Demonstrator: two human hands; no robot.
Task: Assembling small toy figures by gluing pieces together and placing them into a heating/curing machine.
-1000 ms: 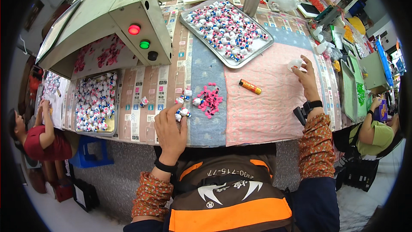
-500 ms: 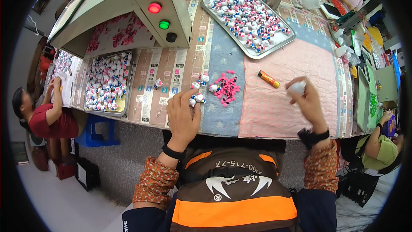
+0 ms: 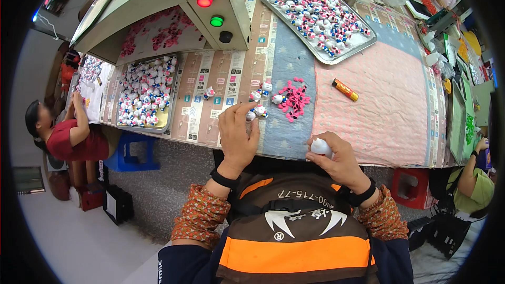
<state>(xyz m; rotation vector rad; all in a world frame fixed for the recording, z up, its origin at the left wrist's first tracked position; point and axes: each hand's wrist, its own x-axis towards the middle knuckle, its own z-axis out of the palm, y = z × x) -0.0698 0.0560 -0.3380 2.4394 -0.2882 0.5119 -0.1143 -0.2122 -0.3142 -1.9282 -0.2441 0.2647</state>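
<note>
A small white rounded bottle with a pointed tip is in my right hand, its fingers and thumb closed round it just over the table's front edge. My left hand rests on the table with thumb and fingers apart. Its fingertips are beside a small white, pink and blue figurine; whether they touch it I cannot tell. Just beyond are other such figurines. To their right, a pile of small pink pieces lies on the blue cloth, with one figurine at its left edge.
An orange tube lies on the pink cloth. Figurines fill a metal tray at the back and another tray at left. A beige machine with red and green lights stands back left. Other people sit at both sides.
My right hand has come left and nearer to me, bringing the white bottle from over the pink cloth to the front edge. My left hand stays by the figurines. The whole view has shifted slightly.
</note>
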